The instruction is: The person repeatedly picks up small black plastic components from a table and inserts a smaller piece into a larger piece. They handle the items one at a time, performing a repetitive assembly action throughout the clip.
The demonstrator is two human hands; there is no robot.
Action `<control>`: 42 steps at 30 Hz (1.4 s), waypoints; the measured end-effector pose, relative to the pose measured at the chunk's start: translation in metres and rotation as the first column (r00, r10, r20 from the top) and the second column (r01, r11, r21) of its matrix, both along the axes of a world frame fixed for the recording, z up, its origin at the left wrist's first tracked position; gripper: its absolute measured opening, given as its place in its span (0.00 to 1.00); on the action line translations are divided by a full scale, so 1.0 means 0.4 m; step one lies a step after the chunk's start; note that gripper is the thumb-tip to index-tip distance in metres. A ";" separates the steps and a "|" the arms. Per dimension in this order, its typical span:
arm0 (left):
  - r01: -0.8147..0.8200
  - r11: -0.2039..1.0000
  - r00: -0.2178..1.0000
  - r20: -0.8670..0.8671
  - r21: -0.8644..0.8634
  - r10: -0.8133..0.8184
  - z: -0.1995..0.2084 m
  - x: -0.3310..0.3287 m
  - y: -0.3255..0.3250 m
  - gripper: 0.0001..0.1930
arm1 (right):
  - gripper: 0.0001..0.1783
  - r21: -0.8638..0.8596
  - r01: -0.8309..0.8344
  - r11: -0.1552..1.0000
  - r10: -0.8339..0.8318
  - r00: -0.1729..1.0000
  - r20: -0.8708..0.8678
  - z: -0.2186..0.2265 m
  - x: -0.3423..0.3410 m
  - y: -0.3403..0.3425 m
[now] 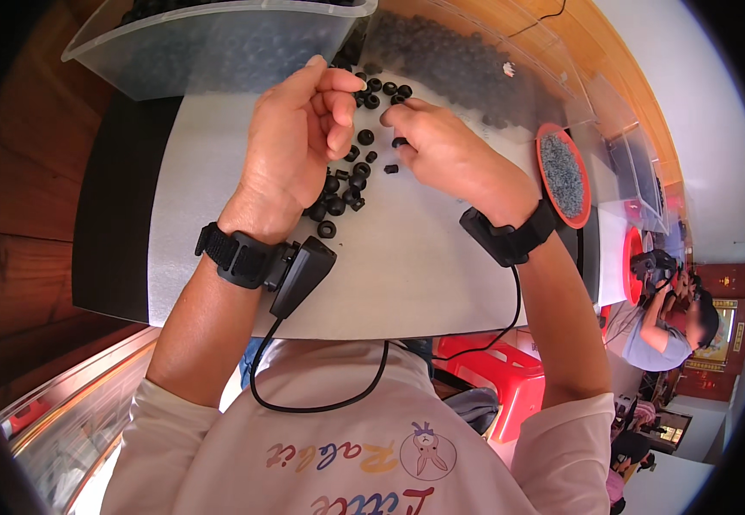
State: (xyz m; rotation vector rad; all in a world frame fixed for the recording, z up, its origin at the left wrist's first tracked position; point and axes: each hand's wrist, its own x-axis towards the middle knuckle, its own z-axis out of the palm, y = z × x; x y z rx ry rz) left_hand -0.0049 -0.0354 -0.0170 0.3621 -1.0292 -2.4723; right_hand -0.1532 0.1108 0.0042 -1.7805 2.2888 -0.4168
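Small black round parts with holes, like beads or caps (pixel 335 206), lie scattered on the white tabletop (pixel 407 266), mostly beside and beyond my left hand. My left hand (pixel 291 142) hovers at their left edge, thumb stretched away from loosely curled fingers; nothing shows in it, though the inside of the palm is partly hidden. Between the thumb and fingers of my right hand (pixel 454 154) is a small black part (pixel 400 142), mostly covered by the fingertips. A loose smaller black piece (pixel 391 169) lies just below that hand.
A translucent bin (pixel 218 56) of black parts stands at the far left, a clear box (pixel 475 64) of dark parts at the far right. An orange-rimmed dish (pixel 584 184) holds grey-blue granules. Cables hang from both wrist straps. A red stool (pixel 510 386) and other people are at right.
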 end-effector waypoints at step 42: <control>0.396 0.915 0.917 -0.018 -0.076 -0.398 0.022 -0.003 0.060 0.19 | 0.11 -0.453 0.037 0.891 0.059 0.979 0.196 0.081 0.046 0.071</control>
